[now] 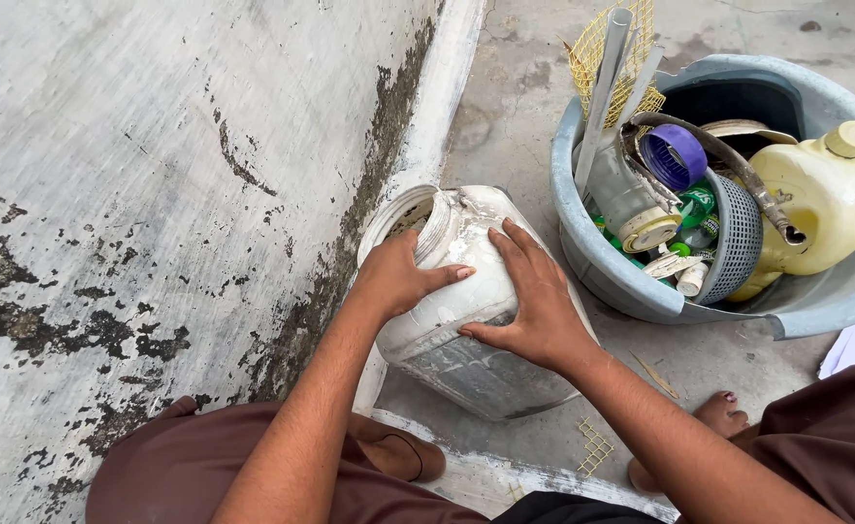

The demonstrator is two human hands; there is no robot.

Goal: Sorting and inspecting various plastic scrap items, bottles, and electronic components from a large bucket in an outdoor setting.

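Note:
A dirty white plastic jar (466, 291) lies tilted on the concrete floor against the wall, its wide mouth pointing up and away from me. My left hand (398, 277) grips the jar's shoulder beside the mouth, thumb across its front. My right hand (534, 301) is pressed flat on the jar's side, fingers spread toward the neck. Both hands hold the jar.
A weathered white wall (156, 194) with dark stains rises at left. A grey plastic tub (592, 262) at right holds scrap: a yellow jug (825, 204), purple lid (673, 155), small grey basket (738, 238), yellow mesh (602, 49). My bare feet (718, 412) and knees frame the jar.

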